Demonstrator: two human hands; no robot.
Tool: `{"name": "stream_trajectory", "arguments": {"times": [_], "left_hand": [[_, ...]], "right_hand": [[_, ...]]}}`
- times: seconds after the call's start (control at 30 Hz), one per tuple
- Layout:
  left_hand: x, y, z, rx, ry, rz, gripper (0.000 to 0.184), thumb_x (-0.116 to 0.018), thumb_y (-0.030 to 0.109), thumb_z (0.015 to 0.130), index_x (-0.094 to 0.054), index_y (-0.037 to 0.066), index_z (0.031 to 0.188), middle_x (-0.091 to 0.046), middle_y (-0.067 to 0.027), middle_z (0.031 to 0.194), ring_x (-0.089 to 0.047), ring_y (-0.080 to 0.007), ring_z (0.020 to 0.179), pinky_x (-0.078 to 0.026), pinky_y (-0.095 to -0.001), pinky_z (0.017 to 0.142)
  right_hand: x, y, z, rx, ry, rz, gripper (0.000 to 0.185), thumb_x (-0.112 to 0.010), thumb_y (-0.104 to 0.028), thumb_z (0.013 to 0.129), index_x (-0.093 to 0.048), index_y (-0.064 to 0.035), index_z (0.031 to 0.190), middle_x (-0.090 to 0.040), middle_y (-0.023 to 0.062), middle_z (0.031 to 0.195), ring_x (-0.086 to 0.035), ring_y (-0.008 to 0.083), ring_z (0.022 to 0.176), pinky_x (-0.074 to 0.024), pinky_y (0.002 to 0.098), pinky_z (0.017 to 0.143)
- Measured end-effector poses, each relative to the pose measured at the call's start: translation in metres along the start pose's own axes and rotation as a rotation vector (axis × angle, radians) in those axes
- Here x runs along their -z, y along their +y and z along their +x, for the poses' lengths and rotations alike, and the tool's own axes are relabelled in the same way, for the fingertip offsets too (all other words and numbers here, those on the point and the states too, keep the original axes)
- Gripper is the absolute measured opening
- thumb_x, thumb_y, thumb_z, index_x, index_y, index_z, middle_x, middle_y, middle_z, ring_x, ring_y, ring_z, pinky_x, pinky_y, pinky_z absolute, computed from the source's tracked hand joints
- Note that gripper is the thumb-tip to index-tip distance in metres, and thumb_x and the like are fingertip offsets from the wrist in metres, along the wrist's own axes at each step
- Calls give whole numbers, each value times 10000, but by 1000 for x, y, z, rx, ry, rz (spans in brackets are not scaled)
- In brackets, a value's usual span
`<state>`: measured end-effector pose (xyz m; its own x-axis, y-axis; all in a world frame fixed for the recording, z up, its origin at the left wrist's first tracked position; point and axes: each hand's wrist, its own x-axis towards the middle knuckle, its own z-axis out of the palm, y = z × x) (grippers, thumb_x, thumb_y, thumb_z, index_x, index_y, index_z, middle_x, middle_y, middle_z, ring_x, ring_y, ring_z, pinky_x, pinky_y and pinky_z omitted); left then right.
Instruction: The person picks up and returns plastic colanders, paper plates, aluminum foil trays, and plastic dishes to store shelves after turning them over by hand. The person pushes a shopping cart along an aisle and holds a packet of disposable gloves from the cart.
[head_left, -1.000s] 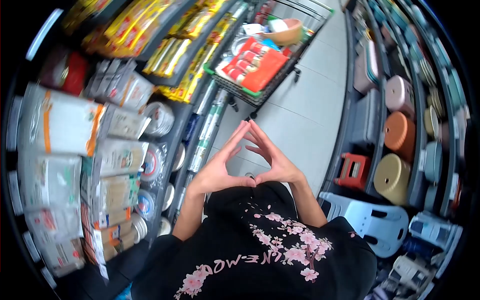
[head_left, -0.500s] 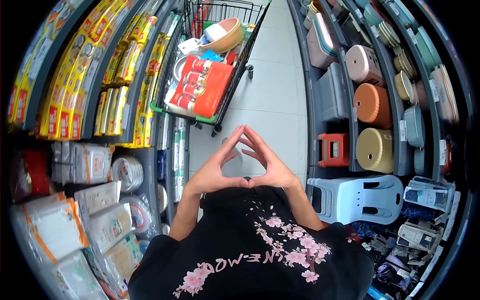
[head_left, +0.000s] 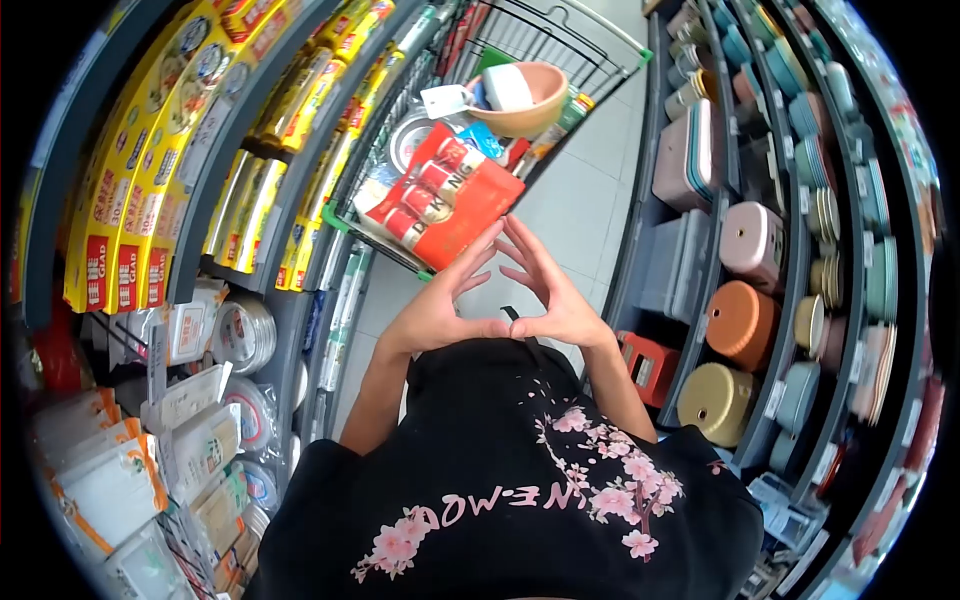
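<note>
In front of my black shirt, my left hand (head_left: pixel 437 305) and my right hand (head_left: pixel 553 298) meet at the fingertips and thumbs, forming a frame shape. Both have their fingers stretched out and hold nothing. Just beyond them stands a black wire shopping cart (head_left: pixel 385 258) with green corners. Inside it lies a red package (head_left: pixel 455 215) printed with cans, nearest to my fingertips. Behind that sit an orange-tan basin (head_left: pixel 545 100) and a white bowl (head_left: pixel 508 88) with a tag. Several other goods in the cart are partly covered.
Shelves on the left carry yellow boxes (head_left: pixel 130 190), yellow rolls and packaged disposable tableware (head_left: pixel 205 435). On the right shelves are stools, among them an orange stool (head_left: pixel 742 325) and a yellow stool (head_left: pixel 716 404), plus bins and bowls. Pale floor tiles (head_left: pixel 590 190) run between the shelves.
The cart now appears nearer to my hands and further right, and the view has turned slightly. My hands keep the same fingertip-to-fingertip pose.
</note>
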<state>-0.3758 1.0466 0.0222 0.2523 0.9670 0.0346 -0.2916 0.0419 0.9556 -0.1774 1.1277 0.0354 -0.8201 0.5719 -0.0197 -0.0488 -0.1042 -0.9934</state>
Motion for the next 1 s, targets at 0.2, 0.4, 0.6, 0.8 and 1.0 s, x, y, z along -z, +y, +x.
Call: {"name": "stream_trajectory", "arguments": {"times": [0.2, 0.4, 0.6, 0.8, 1.0], "left_hand": [[26, 9, -21, -32, 214, 37, 1228, -910, 272, 686, -91, 54, 1575, -82, -132, 1645, -169, -335, 1502, -245, -490, 1185], [36, -2, -28, -72, 412, 34, 1141, -901, 283, 701, -189, 80, 1569, -198, -152, 1623, -222, -352, 1488, -278, -476, 1165], [57, 0, 3, -30, 518, 64, 1097, -888, 298, 722, -218, 82, 1563, -237, -149, 1610, -273, -334, 1470, -286, -472, 1169], [102, -17, 83, 0, 722, 50, 933, -815, 253, 818, -264, 93, 1554, -294, -142, 1587, -360, -312, 1425, -357, -430, 1127], [188, -113, 175, 109, 1029, 132, 865, -773, 376, 853, -321, 75, 1527, -380, -227, 1512, -460, -307, 1347, -417, -396, 1075]], "right_hand": [[-5, -1, 57, -92, -240, -25, 1314, -920, -390, 641, -58, -80, 1584, -98, 126, 1642, -192, 313, 1499, -249, 515, 1175], [-4, 6, 93, -120, -388, -13, 1220, -899, -351, 695, -99, -118, 1587, -120, 105, 1643, -232, 323, 1483, -268, 512, 1173], [23, 16, 140, -194, -470, 67, 1224, -890, -376, 699, -91, -95, 1583, -121, 105, 1640, -227, 307, 1489, -265, 510, 1170], [90, 45, 241, -212, -596, 159, 877, -747, -206, 888, -203, -84, 1565, -272, 134, 1579, -319, 266, 1438, -361, 438, 1128], [134, 161, 353, -318, -568, -94, 683, -638, -316, 951, -354, -6, 1489, -437, 191, 1483, -442, 281, 1365, -375, 379, 1103]]}}
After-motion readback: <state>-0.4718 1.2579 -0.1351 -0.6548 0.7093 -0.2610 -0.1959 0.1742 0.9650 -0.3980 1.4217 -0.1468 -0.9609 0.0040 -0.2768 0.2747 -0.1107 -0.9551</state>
